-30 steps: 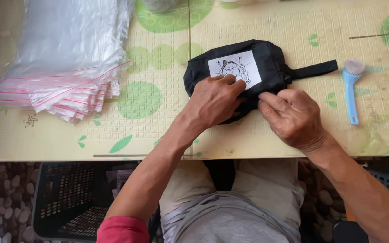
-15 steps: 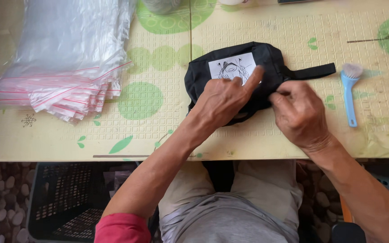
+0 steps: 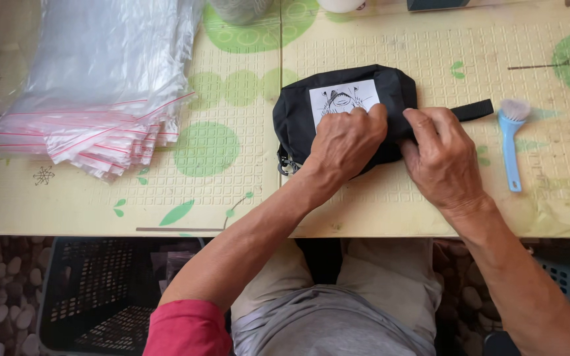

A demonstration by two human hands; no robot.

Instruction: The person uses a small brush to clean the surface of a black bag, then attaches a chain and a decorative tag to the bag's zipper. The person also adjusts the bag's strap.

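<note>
A small black fabric pouch (image 3: pixel 390 82) with a white square label (image 3: pixel 338 99) and a black strap (image 3: pixel 473 110) lies on the yellow-green table mat (image 3: pixel 232 178). My left hand (image 3: pixel 346 144) presses down on the pouch's front, fingertips at the lower edge of the label. My right hand (image 3: pixel 440 161) rests on the pouch's right end, fingers bent against the fabric beside the strap. Both hands cover the pouch's near side. A metal clip (image 3: pixel 286 166) shows at its lower left corner.
A stack of clear zip bags with red seal lines (image 3: pixel 94 99) lies at the left. A light blue brush (image 3: pixel 510 138) lies right of the pouch. Round containers stand at the far edge. A black plastic crate (image 3: pixel 94 296) sits on the floor below the table's near edge.
My left hand slid up over the pouch toward the label. My right hand moved from the lower right edge up to the pouch's right end.
</note>
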